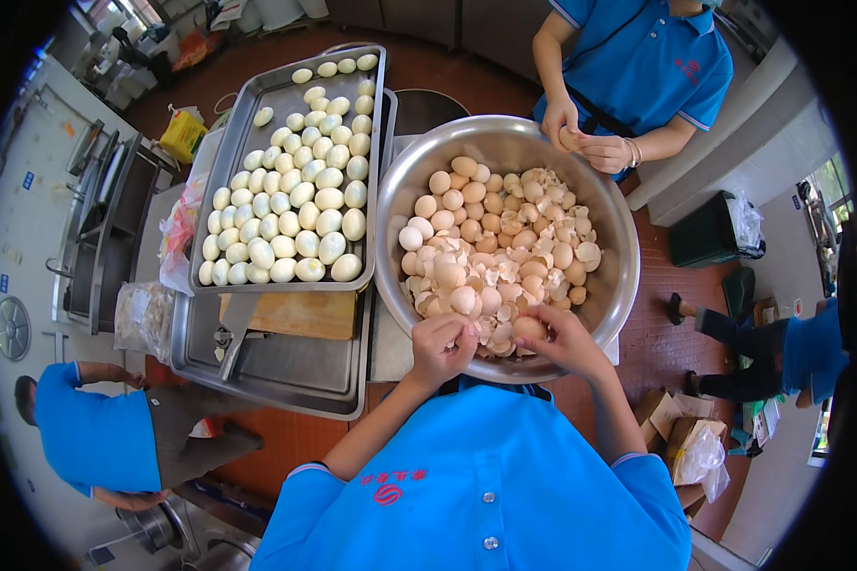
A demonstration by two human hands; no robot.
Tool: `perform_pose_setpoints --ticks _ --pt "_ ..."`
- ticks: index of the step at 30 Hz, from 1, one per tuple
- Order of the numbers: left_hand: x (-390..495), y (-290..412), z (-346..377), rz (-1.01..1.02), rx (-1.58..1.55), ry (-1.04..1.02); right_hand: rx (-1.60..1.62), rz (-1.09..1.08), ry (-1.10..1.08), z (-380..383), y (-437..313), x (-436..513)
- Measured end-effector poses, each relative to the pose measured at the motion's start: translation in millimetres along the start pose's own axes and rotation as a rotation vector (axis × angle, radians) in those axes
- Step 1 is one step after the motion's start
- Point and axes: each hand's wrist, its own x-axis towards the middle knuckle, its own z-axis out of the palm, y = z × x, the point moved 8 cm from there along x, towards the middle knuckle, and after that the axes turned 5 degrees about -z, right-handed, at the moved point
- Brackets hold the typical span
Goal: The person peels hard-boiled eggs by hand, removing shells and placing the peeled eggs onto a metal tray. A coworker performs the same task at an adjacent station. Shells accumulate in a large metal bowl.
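My right hand holds a brown egg in its fingers, low over the near rim of a wide steel basin. Just left of it, my left hand has its thumb and fingertips drawn together. Whether a bit of shell is pinched there I cannot tell. Broken eggshells lie heaped in the near and right parts of the basin. Whole brown eggs fill its far left part. To the left, a metal tray carries many peeled eggs in loose rows.
Across the basin, a co-worker's hands hold another egg. Beneath the peeled-egg tray are a larger tray, a wooden board and a broad-bladed knife. Other people stand at left and right. A dark green bin and cardboard boxes occupy the floor.
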Motion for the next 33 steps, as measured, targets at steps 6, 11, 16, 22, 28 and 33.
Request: perform_pose_setpoints --ticks 6,11,16,22,28,33 --pt "11 -1 10 -0.351 -0.322 -0.202 -0.015 -0.365 0.196 0 -63 -4" --pt "15 14 20 -0.566 -0.543 -0.321 -0.163 -0.542 0.303 4 -89 -11" --pt "28 32 3 -0.397 -0.444 -0.181 0.413 -0.355 0.301 2 -69 -10" --pt "31 72 3 0.057 0.053 -0.125 0.890 -0.133 0.151 23 -51 -5" --pt "33 77 3 0.009 -0.004 -0.148 0.879 -0.225 0.219 19 -47 -6" --pt "33 60 2 -0.251 -0.140 -0.182 0.609 -0.333 0.291 11 -55 -8"
